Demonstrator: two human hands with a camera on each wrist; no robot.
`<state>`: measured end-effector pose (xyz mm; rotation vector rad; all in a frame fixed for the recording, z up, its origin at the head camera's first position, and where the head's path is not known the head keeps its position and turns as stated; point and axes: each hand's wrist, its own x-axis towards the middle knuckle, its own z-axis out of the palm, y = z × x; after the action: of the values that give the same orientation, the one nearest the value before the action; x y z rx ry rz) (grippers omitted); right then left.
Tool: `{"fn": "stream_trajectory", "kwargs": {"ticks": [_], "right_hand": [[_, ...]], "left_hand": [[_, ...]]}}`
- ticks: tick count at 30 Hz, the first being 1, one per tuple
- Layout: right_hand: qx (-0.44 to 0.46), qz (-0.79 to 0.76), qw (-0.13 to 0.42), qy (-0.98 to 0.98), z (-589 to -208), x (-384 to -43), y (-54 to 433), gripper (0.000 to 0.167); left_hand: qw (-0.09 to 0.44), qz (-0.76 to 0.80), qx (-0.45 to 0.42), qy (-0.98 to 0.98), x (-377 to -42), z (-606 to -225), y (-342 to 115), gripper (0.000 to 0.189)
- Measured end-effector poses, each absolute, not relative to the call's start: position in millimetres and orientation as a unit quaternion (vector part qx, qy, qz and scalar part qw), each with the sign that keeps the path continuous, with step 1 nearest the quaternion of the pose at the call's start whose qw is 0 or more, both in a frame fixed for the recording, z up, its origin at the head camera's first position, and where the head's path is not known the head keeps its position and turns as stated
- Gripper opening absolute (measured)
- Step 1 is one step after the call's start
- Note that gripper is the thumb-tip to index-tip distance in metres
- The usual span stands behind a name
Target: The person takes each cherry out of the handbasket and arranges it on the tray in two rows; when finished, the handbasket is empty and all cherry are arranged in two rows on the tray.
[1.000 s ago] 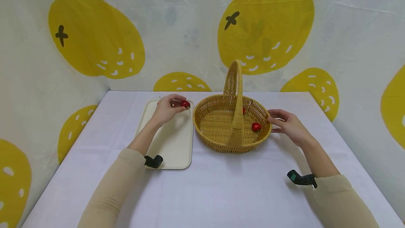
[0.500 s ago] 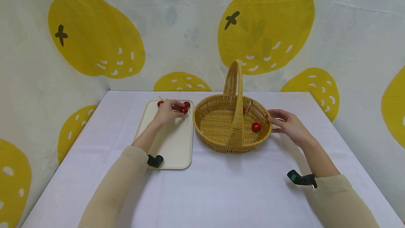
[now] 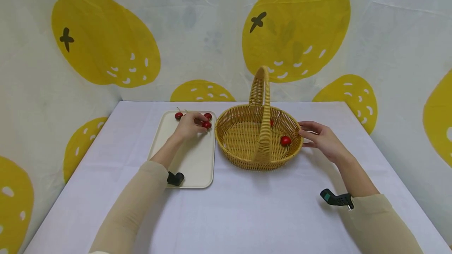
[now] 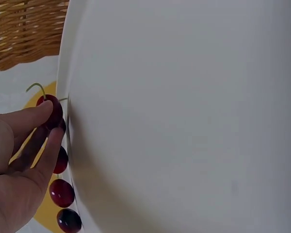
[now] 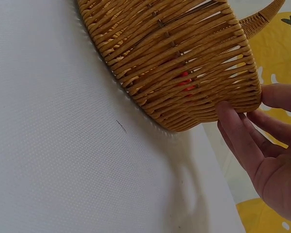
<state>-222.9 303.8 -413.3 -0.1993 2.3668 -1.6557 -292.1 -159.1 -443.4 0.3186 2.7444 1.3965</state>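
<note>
Head view: a cream tray [image 3: 194, 162] lies near the far edge of the white-covered table [image 3: 229, 214], left of centre, with a wicker basket [image 3: 241, 140] just beside its right edge. The left hand [image 3: 188, 126] is at the tray's far right corner, thumb and fingertips pinching one stemmed cherry [image 4: 56, 112]; whether that fruit clears the tray cannot be determined. A second cherry [image 3: 208, 116] sits just behind it at the same corner. Further loose cherries [image 4: 62, 193] line the tray's far edge (three in a row, per the left wrist view). The right hand [image 3: 323, 140] is unclenched, its relaxed fingers touching the basket's right end at the rim and outer wall. Inside the basket, one glossy cherry [image 3: 285, 141] rests toward that end; another, a half-hidden cherry [image 3: 272, 123], shows behind the handle [image 3: 263, 140]. Beige sleeves [image 3: 123, 211] cover both forearms, and a backdrop [image 3: 208, 42] printed with yellow fruit hangs beyond the table's far edge
</note>
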Motion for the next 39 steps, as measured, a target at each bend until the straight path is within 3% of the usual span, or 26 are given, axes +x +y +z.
{"fn": "stream_trajectory", "kwargs": {"ticks": [25, 39], "right_hand": [[-0.071, -0.567, 0.115, 0.813, -415.0, -223.6, 304.5, 0.061], [-0.073, -0.565, 0.117, 0.813, -415.1, -223.5, 304.3, 0.061]], "left_hand": [[0.014, 0.430, 0.108, 0.896, -286.5, -442.0, -159.3, 0.036], [0.037, 0.433, 0.140, 0.890, -287.9, -443.2, -160.9, 0.042]]}}
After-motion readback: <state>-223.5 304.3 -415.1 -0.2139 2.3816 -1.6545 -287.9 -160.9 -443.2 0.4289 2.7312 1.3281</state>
